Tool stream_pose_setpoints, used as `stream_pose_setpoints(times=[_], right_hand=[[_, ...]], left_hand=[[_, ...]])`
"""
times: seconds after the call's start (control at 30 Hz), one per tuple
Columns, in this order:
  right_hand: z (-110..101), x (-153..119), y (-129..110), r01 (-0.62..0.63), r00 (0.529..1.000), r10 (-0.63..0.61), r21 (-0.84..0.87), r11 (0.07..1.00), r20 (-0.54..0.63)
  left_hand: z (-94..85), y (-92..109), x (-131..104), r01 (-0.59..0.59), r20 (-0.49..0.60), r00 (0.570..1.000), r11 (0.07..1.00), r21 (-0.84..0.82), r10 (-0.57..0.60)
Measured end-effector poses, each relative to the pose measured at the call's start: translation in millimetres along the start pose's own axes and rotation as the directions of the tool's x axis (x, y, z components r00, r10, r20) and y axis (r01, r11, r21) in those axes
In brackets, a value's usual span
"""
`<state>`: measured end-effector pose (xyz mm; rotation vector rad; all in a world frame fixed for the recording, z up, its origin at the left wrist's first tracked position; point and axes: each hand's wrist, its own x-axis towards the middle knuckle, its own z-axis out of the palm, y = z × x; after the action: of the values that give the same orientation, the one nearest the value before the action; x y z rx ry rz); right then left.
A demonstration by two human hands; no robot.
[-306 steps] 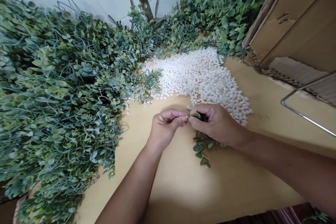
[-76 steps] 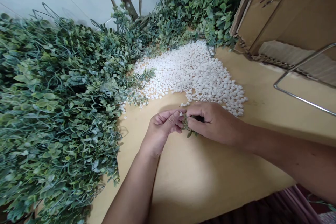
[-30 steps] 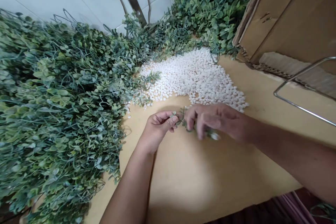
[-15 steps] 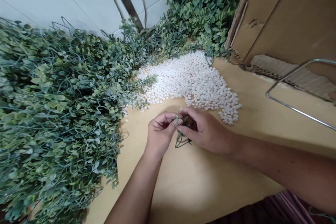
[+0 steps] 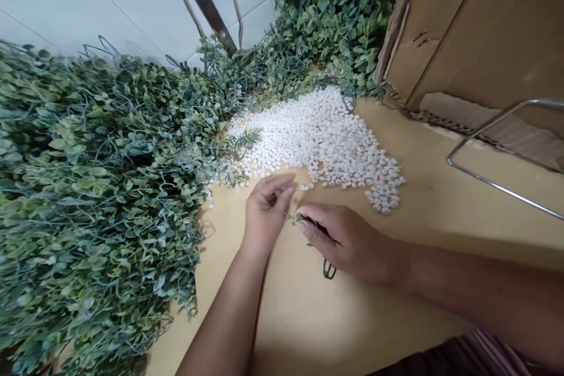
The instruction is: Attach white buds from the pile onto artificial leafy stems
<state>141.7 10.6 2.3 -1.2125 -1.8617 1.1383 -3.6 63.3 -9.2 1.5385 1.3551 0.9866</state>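
My right hand [image 5: 339, 238] is closed round a small sprig of artificial greenery [image 5: 298, 219]. The sprig's tip pokes out past the thumb and forefinger, and a dark green stem loop hangs below the palm; the rest is hidden by the fingers. To its left, my left hand [image 5: 267, 205] is a little apart from the sprig. Its thumb and forefinger point toward the near edge of a spread of small white bead-like pieces [image 5: 304, 135], with a narrow gap between them. The fingertips are slightly blurred, and I make out nothing in them.
A large heap of artificial leafy stems [image 5: 97, 188] covers the left side, with more foliage [image 5: 335, 12] at the back. At right stand a cardboard box [image 5: 480, 29] and a bent metal wire frame [image 5: 497, 179]. The tabletop [image 5: 317, 323] is yellowish, and a metal bar [image 5: 205, 0] slants against the tiled wall.
My left hand has come off the sprig, its fingers moving slightly up and left. My right hand has turned and dropped a little with the sprig; the stem loop has swung right and down.
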Motion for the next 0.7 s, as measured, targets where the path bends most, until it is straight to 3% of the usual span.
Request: stream_pose_setpoints(times=[0.1,0.2,0.27,0.37,0.47,0.7], right_hand=[[-0.2,0.2,-0.1,-0.009,1.000,0.009,-0.004,1.000,0.015],[-0.3,0.1,1.4,-0.025,0.999,0.025,0.024,0.999,0.028],[-1.1,0.1,3.1,-0.030,0.999,0.029,0.051,0.998,0.033],[-4.6,1.4,5.9,-0.030,0.999,0.027,0.111,0.993,0.023],[-9.3,3.8,8.1,-0.051,0.998,0.057,0.156,0.986,-0.039],[-10.6,9.6,12.7,-0.064,0.988,0.080,0.119,0.991,-0.135]], left_hand=[[11.7,-0.4,-1.7,-0.186,0.097,0.981,0.945,0.267,0.166],[15.2,-0.6,-2.9,-0.217,0.103,0.976,0.906,0.362,0.193],[14.2,-1.9,-2.0,-0.164,0.053,0.986,0.939,0.303,0.156],[10.7,-3.6,-0.2,-0.002,-0.017,1.000,0.999,0.049,0.002],[7.1,-1.7,-2.2,0.095,-0.022,0.995,0.983,-0.159,-0.100],[4.1,10.3,-16.8,0.158,0.041,0.987,0.955,-0.252,-0.153]])
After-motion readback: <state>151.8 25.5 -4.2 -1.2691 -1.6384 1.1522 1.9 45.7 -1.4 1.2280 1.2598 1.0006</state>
